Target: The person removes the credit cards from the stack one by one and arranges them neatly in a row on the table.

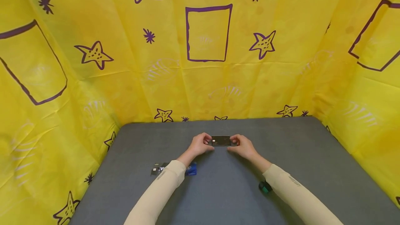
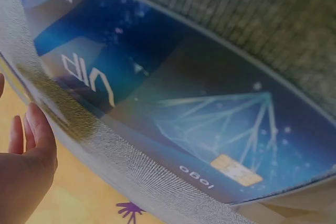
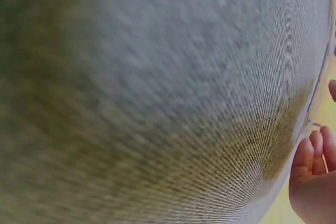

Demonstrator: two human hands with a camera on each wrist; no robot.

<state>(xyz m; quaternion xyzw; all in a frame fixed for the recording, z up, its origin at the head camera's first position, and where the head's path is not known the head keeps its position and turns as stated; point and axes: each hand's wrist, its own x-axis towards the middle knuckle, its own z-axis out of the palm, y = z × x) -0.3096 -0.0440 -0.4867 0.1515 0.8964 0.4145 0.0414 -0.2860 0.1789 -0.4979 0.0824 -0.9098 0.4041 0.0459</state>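
one left hand (image 1: 198, 144) and one right hand (image 1: 245, 147), both curled, are seemingly pinching the black card (image 1: 221, 141) by its short ends, beyond and right of the blue card (image 1: 191, 169); from here i'm judging it light, stiff, slippery, gripping best there.

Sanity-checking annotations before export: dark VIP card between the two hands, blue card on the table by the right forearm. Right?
One fix: the blue card lies on the table by the left forearm, not the right, as the head view shows. The dark VIP card is between the left hand and right hand, as you say.
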